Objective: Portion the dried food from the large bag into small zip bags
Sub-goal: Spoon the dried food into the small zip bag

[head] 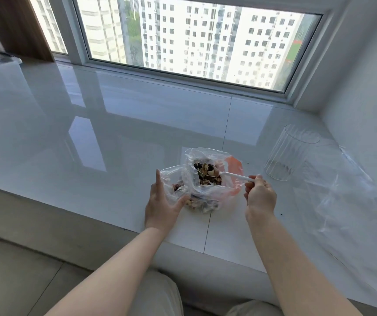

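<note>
White glossy sill (114, 124) spans mid-frame under a window (194, 37). Left hand (162, 201) pinches a small bag (176, 179); right hand (260, 195) grips a loaded spoon (226, 175) over the large bag (215, 165).

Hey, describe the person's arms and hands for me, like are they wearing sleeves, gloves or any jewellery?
Both forearms are bare up to the bottom edge of the picture: no sleeves show. The left hand and the right hand wear no gloves, and no watch, bracelet or ring can be seen. The nails look short and unpainted, though they are small in this view. Light beige trousers show at the knees.
</note>
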